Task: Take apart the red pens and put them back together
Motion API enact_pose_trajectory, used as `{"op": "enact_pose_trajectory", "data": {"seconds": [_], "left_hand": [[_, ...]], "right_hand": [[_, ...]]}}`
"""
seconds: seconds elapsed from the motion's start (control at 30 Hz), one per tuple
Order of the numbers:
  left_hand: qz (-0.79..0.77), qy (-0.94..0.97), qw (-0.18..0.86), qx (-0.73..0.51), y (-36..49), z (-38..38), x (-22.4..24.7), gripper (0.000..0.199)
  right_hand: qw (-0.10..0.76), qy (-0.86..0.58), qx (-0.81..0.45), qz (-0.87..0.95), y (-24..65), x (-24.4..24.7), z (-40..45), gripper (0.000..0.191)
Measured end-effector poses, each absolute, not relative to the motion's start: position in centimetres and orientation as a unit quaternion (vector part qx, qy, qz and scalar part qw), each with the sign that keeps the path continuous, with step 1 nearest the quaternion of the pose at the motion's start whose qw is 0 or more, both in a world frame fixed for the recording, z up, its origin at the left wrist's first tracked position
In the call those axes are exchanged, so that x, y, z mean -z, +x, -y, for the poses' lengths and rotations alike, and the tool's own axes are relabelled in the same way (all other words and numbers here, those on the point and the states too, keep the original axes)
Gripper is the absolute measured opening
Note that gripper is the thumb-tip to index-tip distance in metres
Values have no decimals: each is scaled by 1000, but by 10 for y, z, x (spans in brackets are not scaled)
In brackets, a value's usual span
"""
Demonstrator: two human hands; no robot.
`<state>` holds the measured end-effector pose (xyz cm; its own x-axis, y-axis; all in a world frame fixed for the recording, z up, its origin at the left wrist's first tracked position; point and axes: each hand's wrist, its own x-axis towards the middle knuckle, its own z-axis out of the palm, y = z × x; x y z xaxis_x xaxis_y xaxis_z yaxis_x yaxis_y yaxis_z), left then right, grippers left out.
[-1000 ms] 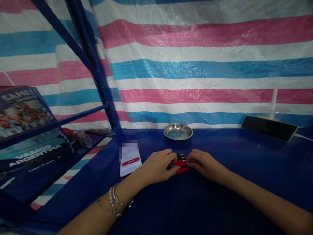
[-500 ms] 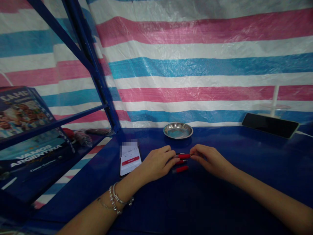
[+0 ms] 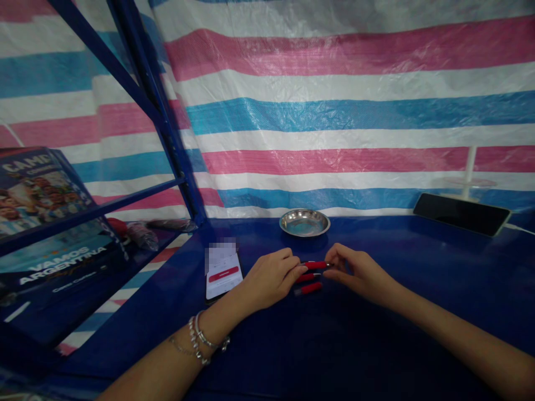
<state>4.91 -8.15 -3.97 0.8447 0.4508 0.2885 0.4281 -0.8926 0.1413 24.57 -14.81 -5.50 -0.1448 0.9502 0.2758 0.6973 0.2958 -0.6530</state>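
Between my two hands lies a red pen (image 3: 316, 265), level above the blue table. My left hand (image 3: 281, 274) is closed on its left end, thumb and fingers pressed together. At the pen's right tip are the fingertips of my right hand (image 3: 351, 268), curled in a pinch; whatever is between them is too small to make out. Just below, a second red pen (image 3: 308, 277) is partly covered by my left thumb. Nearer to me, a short red piece with a clear end (image 3: 310, 288) rests on the table.
Behind the hands stands a round metal dish (image 3: 305, 223). A lit phone (image 3: 224, 274) lies beside my left forearm. At the back right leans a dark tablet (image 3: 462, 214). A blue metal frame (image 3: 167, 128) and printed boxes (image 3: 58, 234) are on the left.
My right fingertips have shifted slightly off the pen's right end, and its tip now shows. My left hand has stayed nearly in place.
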Motion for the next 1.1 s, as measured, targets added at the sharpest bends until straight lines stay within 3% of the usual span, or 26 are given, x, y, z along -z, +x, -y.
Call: {"op": "enact_pose_trajectory", "data": {"seconds": [0.17, 0.33, 0.53, 0.8, 1.1], "left_hand": [[-224, 959, 36, -170, 49, 81, 40, 34], [-230, 957, 40, -170, 49, 81, 40, 34], [-227, 959, 34, -166, 50, 82, 39, 34], [-217, 961, 50, -166, 50, 84, 37, 36], [-272, 901, 287, -176, 52, 92, 26, 61]], "right_hand": [[319, -541, -218, 747, 246, 53, 147, 33], [338, -545, -204, 740, 246, 52, 149, 17], [344, -528, -218, 745, 246, 54, 148, 29], [353, -528, -116, 764, 250, 49, 150, 14], [292, -482, 97, 821, 266, 37, 152, 22]]}}
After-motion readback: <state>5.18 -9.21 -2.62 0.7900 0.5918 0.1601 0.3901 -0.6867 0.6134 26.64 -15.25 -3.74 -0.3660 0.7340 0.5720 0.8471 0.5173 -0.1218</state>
